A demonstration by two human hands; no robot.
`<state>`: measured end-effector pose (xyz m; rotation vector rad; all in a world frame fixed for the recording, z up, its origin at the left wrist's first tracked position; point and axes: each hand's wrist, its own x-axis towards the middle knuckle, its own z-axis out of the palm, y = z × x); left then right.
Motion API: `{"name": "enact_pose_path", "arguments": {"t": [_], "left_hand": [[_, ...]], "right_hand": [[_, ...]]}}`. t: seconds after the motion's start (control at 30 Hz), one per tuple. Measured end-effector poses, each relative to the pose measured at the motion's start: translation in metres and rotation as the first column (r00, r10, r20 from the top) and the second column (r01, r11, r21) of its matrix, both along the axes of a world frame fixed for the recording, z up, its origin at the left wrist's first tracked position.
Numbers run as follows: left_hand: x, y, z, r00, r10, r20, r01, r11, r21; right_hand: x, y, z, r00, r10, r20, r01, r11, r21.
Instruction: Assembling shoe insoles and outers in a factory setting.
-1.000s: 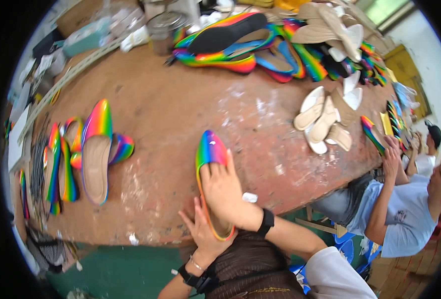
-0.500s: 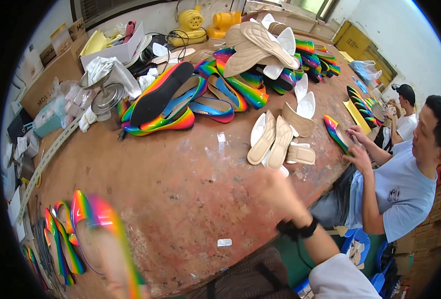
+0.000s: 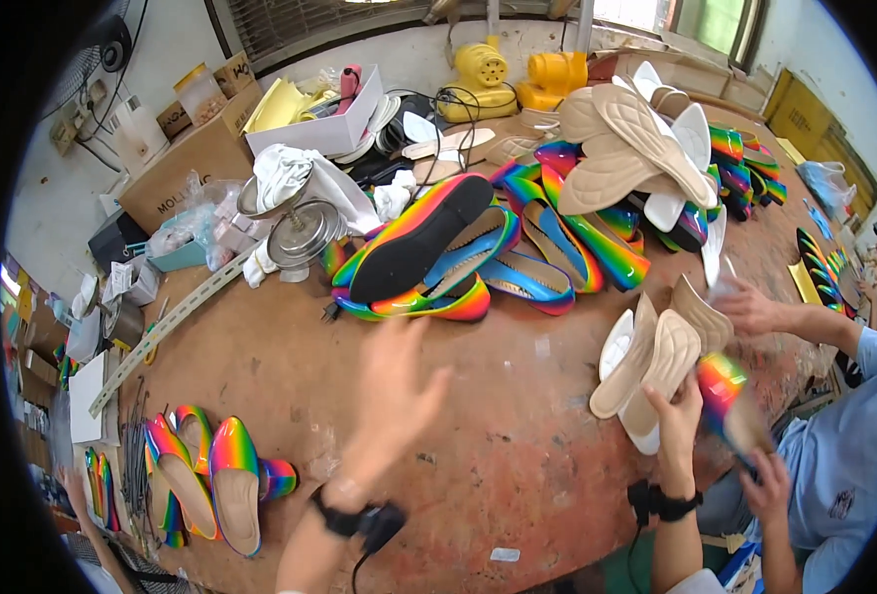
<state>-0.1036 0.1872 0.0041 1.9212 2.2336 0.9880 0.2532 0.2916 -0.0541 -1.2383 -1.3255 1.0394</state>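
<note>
My left hand (image 3: pixel 394 391), blurred, is over the middle of the table with its thumb apart from the fingers and nothing in it. On the right, my right hand (image 3: pixel 678 411) pinches the edge of a beige quilted insole (image 3: pixel 668 351) in a small group of insoles. A white insole (image 3: pixel 617 346) and another beige insole (image 3: pixel 628 371) lie beside it. At the lower left, a rainbow flat shoe (image 3: pixel 234 475) with a beige inside stands next to other rainbow shoes (image 3: pixel 183 473).
A pile of rainbow shoes (image 3: pixel 418 257) lies across the table's far side, with stacked beige insoles (image 3: pixel 621 139) at its right. A co-worker (image 3: pixel 839 436) at the right holds a rainbow shoe (image 3: pixel 723 391), their other hand (image 3: pixel 745 307) near the insoles. A metal strip (image 3: pixel 176 322) edges the left.
My left hand has let go of the rainbow shoe at the lower left and moved right. My right hand has taken hold of an insole. The view has turned left.
</note>
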Motion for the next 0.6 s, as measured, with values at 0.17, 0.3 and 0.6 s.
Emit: {"name": "enact_pose_path", "arguments": {"t": [0.17, 0.3, 0.6], "left_hand": [[0.039, 0.119, -0.045, 0.974, 0.225, -0.002, -0.225, 0.974, -0.023], [0.024, 0.105, -0.050, 0.973, 0.206, -0.105, -0.190, 0.971, 0.148], [-0.005, -0.016, -0.051, 0.993, -0.056, -0.106, 0.058, 0.998, 0.023]], "right_hand": [[-0.005, -0.038, 0.038, 0.900, 0.154, -0.408, -0.271, 0.930, -0.247], [0.007, -0.042, 0.045, 0.909, 0.106, -0.402, -0.179, 0.973, -0.147], [0.006, -0.063, 0.063, 0.245, 0.052, -0.968, -0.439, 0.896, -0.062]]}}
